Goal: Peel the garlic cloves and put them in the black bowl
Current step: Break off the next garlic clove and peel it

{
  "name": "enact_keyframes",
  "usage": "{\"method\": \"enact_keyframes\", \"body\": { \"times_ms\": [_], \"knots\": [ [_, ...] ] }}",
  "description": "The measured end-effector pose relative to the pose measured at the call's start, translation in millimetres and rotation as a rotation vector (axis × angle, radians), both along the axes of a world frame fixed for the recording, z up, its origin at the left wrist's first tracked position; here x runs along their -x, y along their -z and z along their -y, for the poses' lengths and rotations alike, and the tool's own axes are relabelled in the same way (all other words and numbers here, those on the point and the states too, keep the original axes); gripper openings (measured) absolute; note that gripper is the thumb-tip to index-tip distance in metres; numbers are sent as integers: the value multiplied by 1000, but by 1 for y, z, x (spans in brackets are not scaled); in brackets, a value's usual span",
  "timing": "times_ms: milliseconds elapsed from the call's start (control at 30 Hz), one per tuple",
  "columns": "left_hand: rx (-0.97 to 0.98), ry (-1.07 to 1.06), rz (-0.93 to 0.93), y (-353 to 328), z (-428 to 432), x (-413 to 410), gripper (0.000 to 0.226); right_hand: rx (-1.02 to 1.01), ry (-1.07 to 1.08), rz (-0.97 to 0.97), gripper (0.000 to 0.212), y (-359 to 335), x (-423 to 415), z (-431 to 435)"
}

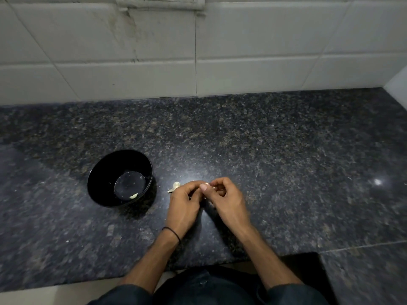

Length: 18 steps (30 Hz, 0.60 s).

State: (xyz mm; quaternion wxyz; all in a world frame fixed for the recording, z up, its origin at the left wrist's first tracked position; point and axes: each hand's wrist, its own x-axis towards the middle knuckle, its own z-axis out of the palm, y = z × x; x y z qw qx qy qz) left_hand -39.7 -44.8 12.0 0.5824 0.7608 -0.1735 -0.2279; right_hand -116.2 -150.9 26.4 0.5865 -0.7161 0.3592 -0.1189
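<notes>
On granite counter (264, 139), right of black bowl (103, 172) holding one peeled clove (133, 196): garlic clove (206, 184) pinched between curled fingertips of left hand (184, 202) and right hand (230, 201); spare garlic (175, 187) beside; risk: slick clove may squirt free under nail pressure, missing bowl.

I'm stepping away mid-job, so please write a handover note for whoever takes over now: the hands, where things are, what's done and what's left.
Left hand and right hand: both pinch the held clove between their fingertips, just above the counter. How much skin is on it is too small to tell.
Black bowl: on the counter, left of the hands, with one peeled clove inside.
Garlic piece: on the counter between bowl and left hand, apparently unpeeled.
Done: one clove in the bowl.
Left: finish the held clove, drop it in the bowl, then do the garlic piece.
</notes>
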Motion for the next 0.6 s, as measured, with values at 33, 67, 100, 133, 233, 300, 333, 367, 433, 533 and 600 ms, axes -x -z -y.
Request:
{"method": "enact_keyframes", "body": {
  "times_ms": [33,67,100,133,233,300,333,367,433,533,600],
  "knots": [
    [-4,-4,5,1,0,0,22,-18,-1,2,20,0,-1,-1],
    [-3,-16,-1,2,1,-1,22,-27,5,12,17,1,-3,-2],
    [7,-27,-18,3,1,0,22,-41,20,30,13,1,-3,-2],
    [19,-35,-40,3,1,0,22,-55,32,53,12,1,-3,-2],
    [50,-31,-83,3,1,1,23,-77,39,89,15,1,-3,0],
    [81,-32,-111,0,2,1,25,-76,51,84,16,2,-4,-1],
    [92,-38,-126,0,2,1,27,-70,59,82,16,2,-4,-2],
    [96,-42,-139,0,2,1,28,-60,66,77,17,2,-4,-2],
    [89,-41,-157,-1,3,3,28,-12,73,51,18,1,-4,-4],
    [114,-20,-208,0,2,3,25,111,58,-5,20,-4,-3,-5],
    [164,-12,-264,0,0,3,22,141,41,-4,20,-6,-2,-5]
  ]
}}
